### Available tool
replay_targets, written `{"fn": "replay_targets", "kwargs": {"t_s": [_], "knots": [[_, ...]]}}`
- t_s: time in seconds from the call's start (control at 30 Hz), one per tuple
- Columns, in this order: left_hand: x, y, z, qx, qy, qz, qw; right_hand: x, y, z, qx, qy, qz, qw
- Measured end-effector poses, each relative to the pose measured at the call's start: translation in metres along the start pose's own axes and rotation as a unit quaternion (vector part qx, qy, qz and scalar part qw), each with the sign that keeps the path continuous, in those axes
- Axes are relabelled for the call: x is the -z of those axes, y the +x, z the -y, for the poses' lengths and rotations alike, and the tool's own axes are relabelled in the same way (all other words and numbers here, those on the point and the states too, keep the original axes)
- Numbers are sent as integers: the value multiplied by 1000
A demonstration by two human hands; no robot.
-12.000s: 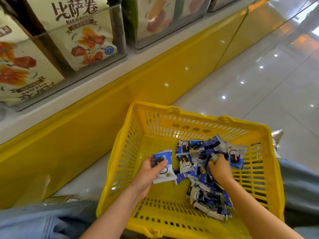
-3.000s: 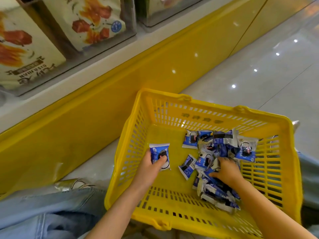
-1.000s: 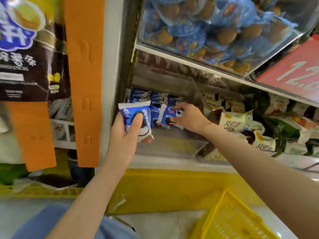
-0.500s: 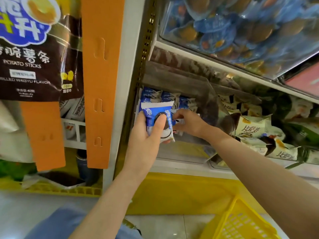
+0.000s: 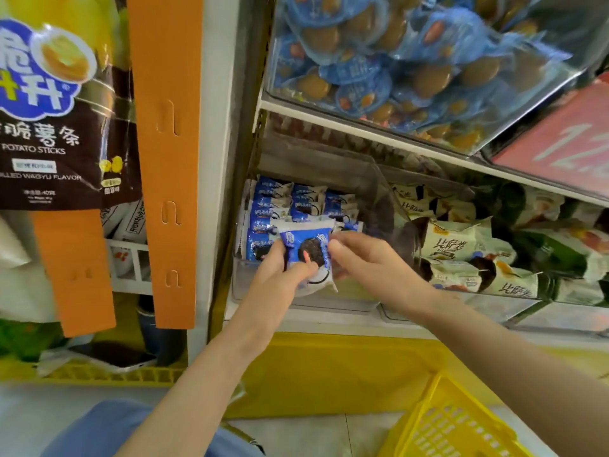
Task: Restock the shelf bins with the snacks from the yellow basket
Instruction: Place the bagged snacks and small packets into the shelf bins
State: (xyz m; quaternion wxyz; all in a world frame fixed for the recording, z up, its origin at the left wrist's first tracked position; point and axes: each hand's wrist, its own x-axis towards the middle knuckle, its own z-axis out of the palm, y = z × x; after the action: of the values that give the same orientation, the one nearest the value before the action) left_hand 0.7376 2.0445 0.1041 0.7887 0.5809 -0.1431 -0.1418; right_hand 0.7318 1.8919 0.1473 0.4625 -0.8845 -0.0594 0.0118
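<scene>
View: one wide-angle camera worn on the person's head.
Facing: forward and a little down, at the shelf bin (image 5: 346,300).
Nearness: close; the left hand (image 5: 280,278) and right hand (image 5: 372,262) meet on a snack pack (image 5: 308,255) near centre.
Edges: potato-stick bag (image 5: 62,127) at left, upper bin (image 5: 412,61) at top, yellow basket (image 5: 438,420) corner at bottom right.

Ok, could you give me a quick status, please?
Left hand grips blue snack pack, right hand pinches its edge. Held before clear bin. Nothing blocking.
</scene>
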Motion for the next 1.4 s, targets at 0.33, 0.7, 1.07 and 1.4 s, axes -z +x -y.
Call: {"fn": "replay_targets", "kwargs": {"t_s": [0.33,0.7,1.07,1.4], "knots": [[-5,-6,9,-120,201,-54,971,15,-37,-3,13,-96,-76,992],[7,7,6,-241,469,-43,849,42,-9,-7,66,-341,-79,935],[16,15,11,-241,544,-78,800,39,57,-7,-109,-44,-83,990],[2,23,-2,-113,166,-134,970,21,11,6,-65,284,-33,956]]}}
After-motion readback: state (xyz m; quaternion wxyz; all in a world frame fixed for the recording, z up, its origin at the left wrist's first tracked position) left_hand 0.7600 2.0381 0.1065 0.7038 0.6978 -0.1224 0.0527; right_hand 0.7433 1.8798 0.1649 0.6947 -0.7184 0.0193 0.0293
